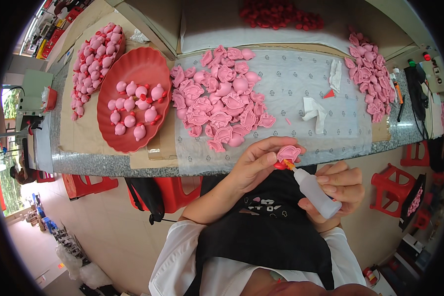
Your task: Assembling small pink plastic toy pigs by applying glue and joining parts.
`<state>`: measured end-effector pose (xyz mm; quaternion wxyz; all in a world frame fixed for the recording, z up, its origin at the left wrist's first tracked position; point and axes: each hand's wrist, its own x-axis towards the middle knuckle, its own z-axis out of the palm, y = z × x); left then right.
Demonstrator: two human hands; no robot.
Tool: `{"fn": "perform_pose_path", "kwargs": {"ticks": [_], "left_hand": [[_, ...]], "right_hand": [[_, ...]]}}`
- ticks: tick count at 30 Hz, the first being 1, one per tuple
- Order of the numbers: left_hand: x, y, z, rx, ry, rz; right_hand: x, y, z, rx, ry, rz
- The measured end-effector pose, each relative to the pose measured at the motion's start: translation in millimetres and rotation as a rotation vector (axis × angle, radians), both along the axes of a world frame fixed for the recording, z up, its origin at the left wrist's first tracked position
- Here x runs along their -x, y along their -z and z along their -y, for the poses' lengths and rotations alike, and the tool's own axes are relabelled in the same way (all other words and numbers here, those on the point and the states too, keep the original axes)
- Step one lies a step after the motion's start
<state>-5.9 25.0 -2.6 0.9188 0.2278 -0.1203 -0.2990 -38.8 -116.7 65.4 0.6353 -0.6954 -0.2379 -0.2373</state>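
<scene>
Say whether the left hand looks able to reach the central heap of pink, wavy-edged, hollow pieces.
Likely yes: nothing stands between the left hand and the heap, though the pink, wavy-edged piece it holds may need setting down first.

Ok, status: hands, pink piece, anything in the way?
Left fingers hold pink piece. Right fingers grip bottle. Tip at piece, contact unclear. No obstruction seen.

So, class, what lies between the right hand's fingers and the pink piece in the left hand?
The white bottle's neck and orange nozzle lie there, as the head view shows.
</scene>
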Motion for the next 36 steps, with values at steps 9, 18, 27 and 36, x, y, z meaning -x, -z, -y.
{"fn": "perform_pose_path", "kwargs": {"ticks": [9,18,27,36], "left_hand": [[1.0,-1.6,0.5,-0.046,-0.02,0.005],[-0.6,-1.8,-1.1,-0.036,-0.009,-0.009],[-1.1,1.5,-0.6,0.02,-0.015,-0.014],[-0.2,1.6,-1.3,0.021,-0.024,-0.053]], "right_hand": [[-1.6,-0.7,2.6,0.071,0.041,0.059],[-5.8,0.7,3.8,0.145,0.144,0.129],[-7.4,0.0,6.5,0.129,0.196,0.144],[-5.4,2.3,6.9,0.024,0.213,0.16]]}}
